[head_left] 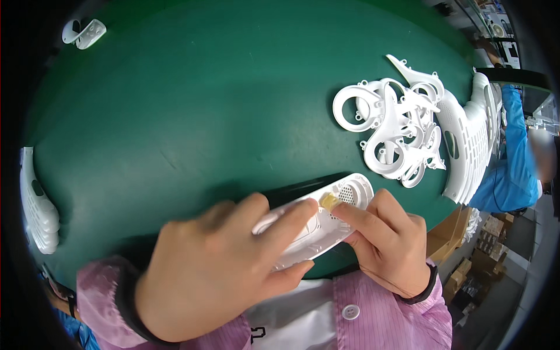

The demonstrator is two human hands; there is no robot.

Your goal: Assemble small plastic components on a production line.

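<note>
A long white plastic housing (322, 240), hollow side up with a round speaker-like grille at its right end, lies tilted between my hands near the table's front edge. My left hand (216, 265) grips its left part, fingers over the far rim and thumb at the near rim. At the right end my right hand (391, 242) holds the shell, its thumb partly hidden by the rim. The right index fingertip presses on a small yellowish piece (330, 201) inside, beside the grille. My left index fingertip reaches close to the same piece.
White ring-shaped plastic parts (402, 128) lie heaped at the right. Beyond them stands a row of curved slotted white covers (466, 140). More white covers (39, 213) stack at the left edge, and two small white parts (87, 34) lie far left. A person in blue (513, 169) is at the right.
</note>
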